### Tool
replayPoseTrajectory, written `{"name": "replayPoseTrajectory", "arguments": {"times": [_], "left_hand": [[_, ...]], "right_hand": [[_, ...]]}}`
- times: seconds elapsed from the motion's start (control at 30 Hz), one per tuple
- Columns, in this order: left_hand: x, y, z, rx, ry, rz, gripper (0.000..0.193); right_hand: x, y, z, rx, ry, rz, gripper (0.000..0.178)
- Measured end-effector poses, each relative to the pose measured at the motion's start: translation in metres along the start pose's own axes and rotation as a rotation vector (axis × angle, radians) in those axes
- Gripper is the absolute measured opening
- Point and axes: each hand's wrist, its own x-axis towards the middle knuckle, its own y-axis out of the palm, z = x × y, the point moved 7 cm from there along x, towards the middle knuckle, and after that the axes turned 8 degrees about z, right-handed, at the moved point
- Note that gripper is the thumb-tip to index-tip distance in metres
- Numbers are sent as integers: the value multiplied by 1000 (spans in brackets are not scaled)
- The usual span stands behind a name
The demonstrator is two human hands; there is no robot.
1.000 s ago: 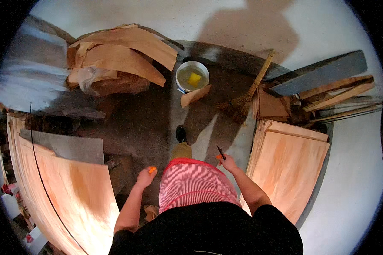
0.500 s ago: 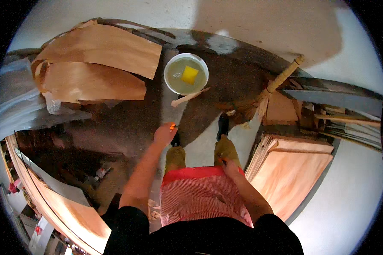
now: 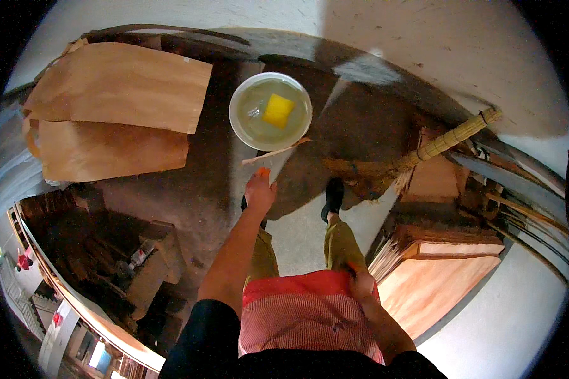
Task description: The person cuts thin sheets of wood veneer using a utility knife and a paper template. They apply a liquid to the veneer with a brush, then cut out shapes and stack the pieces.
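Observation:
My left hand (image 3: 259, 191) reaches forward over the floor, closed round a small orange object (image 3: 263, 171) whose kind I cannot make out. Just beyond it stands a round white bucket (image 3: 234, 120) of cloudy liquid, with a yellow square sponge (image 3: 277, 111) in it. A thin strip of wood veneer (image 3: 275, 152) lies at the bucket's near side, close to my left fingers. My right hand (image 3: 361, 284) is low beside my thigh, at the edge of the red apron (image 3: 303, 309). Its fingers are curled, and a small orange and dark bit shows at them, too unclear to name.
Large brown veneer sheets (image 3: 120, 82) lie at the far left. A straw broom (image 3: 449, 144) leans at the right, above a stack of wood sheets (image 3: 442, 284). Cut pieces and a plastic bottle (image 3: 142, 252) lie in the dark area at left. A wall closes the far side.
My left hand has moved forward toward the bucket with the orange object. The view has shifted, bringing the bucket and veneer sheets closer. My right hand stays low by my thigh.

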Motion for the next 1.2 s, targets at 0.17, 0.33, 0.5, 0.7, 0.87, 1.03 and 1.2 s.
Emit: {"name": "replayPoseTrajectory", "arguments": {"times": [0.17,0.33,0.5,0.7,0.87,1.03,1.2], "left_hand": [[38,-11,-16,62,159,-207,53],[72,19,-11,199,76,-63,54],[85,28,-5,271,36,-51,31],[91,31,0,258,134,-78,18],[86,40,-4,220,135,-5,18],[68,73,-1,-186,54,188,18],[62,8,-57,-145,205,92,17]], "right_hand": [[9,-13,6,67,-74,-29,38],[12,-13,3,107,-71,-25,40],[9,-13,0,177,-149,-98,41],[9,-18,8,184,-164,-67,45],[8,0,-7,207,-128,-47,44],[9,-8,4,208,-100,-78,42],[10,-8,5,224,-117,-102,40]]}}
